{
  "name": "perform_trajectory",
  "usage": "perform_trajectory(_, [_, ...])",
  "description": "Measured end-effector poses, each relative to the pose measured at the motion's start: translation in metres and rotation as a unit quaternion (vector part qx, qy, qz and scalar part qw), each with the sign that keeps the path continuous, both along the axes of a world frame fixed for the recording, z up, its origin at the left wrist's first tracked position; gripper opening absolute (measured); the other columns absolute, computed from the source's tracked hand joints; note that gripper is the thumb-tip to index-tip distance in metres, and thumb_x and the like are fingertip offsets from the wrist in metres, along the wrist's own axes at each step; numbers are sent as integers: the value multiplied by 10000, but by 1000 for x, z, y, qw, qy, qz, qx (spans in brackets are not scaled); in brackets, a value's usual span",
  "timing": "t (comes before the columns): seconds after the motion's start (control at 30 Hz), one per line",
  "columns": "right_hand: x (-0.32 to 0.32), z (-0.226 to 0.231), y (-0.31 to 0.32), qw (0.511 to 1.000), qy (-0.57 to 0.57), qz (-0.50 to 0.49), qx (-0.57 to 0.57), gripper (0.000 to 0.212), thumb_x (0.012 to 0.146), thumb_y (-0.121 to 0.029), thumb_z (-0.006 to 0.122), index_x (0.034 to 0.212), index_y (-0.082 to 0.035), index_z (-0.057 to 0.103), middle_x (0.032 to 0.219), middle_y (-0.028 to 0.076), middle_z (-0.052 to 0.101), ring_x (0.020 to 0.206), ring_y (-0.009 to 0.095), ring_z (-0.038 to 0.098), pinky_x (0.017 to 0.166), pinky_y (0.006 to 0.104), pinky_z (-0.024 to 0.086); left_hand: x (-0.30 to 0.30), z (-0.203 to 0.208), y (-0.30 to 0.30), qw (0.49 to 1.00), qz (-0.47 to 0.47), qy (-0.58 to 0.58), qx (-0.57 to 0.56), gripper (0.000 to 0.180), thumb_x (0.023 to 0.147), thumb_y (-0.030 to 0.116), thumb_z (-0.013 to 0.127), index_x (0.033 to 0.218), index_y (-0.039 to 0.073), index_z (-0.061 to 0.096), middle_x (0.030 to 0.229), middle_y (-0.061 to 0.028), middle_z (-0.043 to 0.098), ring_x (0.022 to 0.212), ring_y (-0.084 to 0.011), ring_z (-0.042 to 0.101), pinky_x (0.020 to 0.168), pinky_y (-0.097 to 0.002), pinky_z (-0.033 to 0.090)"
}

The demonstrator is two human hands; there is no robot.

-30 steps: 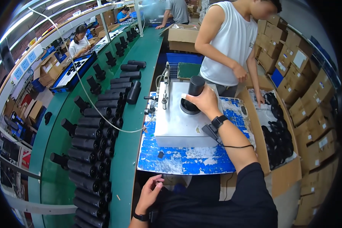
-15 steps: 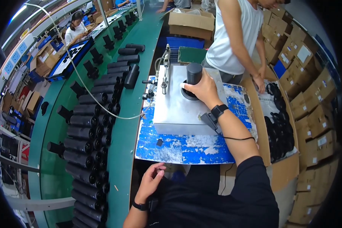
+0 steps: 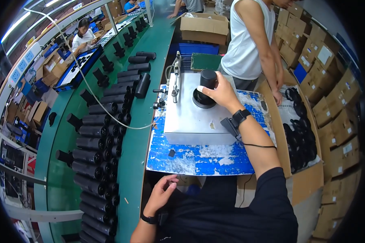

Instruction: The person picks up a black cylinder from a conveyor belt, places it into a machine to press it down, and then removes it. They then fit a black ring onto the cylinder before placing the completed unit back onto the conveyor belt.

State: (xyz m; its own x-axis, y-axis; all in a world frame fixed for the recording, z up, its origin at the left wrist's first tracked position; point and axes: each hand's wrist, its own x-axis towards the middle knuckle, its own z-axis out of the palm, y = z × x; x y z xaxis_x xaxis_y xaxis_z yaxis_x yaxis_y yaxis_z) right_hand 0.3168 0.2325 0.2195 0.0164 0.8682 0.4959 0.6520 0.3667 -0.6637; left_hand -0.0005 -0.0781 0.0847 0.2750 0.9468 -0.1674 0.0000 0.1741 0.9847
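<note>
My right hand [image 3: 224, 94] is closed around an upright black cylinder [image 3: 209, 79], with the thumb on its near side and the fingers mostly hidden behind it. The cylinder's lower end sits inside a black ring [image 3: 204, 103] on top of a silver metal box [image 3: 186, 119]. A small metal clamp-like fixture with a rod [image 3: 175, 87] stands on the box's left side. Low in front of the blue board's edge, my left hand [image 3: 161, 195] holds nothing; its fingers are loosely curled and apart from the thumb.
The box rests on a worn blue board [image 3: 190, 160]. On the left, a green bench [image 3: 129, 162] carries stacked black cylinders [image 3: 89, 158] and a thin hose [image 3: 109, 115]. To the right, a carton [image 3: 286, 156] holds black rings [image 3: 298, 139]; a co-worker's hand [image 3: 277, 97] reaches into it.
My right hand's fingers sit slightly higher around the cylinder. The whole view has shifted a little. The co-worker's hand has moved nearer along the carton. My left hand stays nearly still.
</note>
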Motion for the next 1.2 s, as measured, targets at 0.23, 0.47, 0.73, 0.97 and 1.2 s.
perform_trajectory(0.23, [-27, 5, -13, 987, -109, -121, 6, 828, 753, -448, 952, 1322, 16, 571, 1123, 230, 733, 1080, 369, 728, 942, 413, 569, 5, -2, 10, 1000, -4, 8, -3, 386, 1078, 110, 645, 1456, 43, 600, 1269, -64, 697, 1061, -129, 665, 957, -296, 542])
perform_trajectory(0.47, [13, 9, 2, 991, 27, 97, -83, 865, 755, -442, 953, 1344, 33, 533, 1181, 235, 724, 1082, 381, 727, 935, 413, 581, -17, 48, 66, 984, 3, 102, 143, 276, 1052, 73, 653, 1320, 17, 682, 1202, -84, 709, 1046, -163, 679, 933, -307, 550])
perform_trajectory(0.73, [-13, 0, -7, 992, -86, -92, 30, 881, 761, -392, 955, 1422, 16, 540, 1181, 172, 731, 1039, 278, 721, 943, 383, 573, -29, 102, 269, 889, 43, 311, 333, 242, 1041, 78, 656, 1278, 29, 679, 1219, -128, 686, 1019, -208, 682, 853, -285, 537])
perform_trajectory(0.97, [9, 26, -5, 987, -21, 84, -133, 788, 771, -401, 952, 1359, -22, 587, 1229, 177, 727, 1110, 314, 716, 959, 399, 564, -38, 45, 391, 834, 81, 377, 395, 347, 1102, 220, 567, 1335, -24, 644, 1421, -230, 600, 1288, -408, 606, 1094, -424, 491])
perform_trajectory(1.2, [2, 9, -10, 999, -5, 26, -47, 719, 776, -400, 951, 1304, -36, 627, 1177, 177, 747, 1079, 323, 735, 938, 414, 572, -20, 51, 406, 890, -16, 388, 240, 460, 1133, 312, 494, 1386, -51, 622, 1459, -269, 582, 1383, -409, 559, 1192, -418, 423])
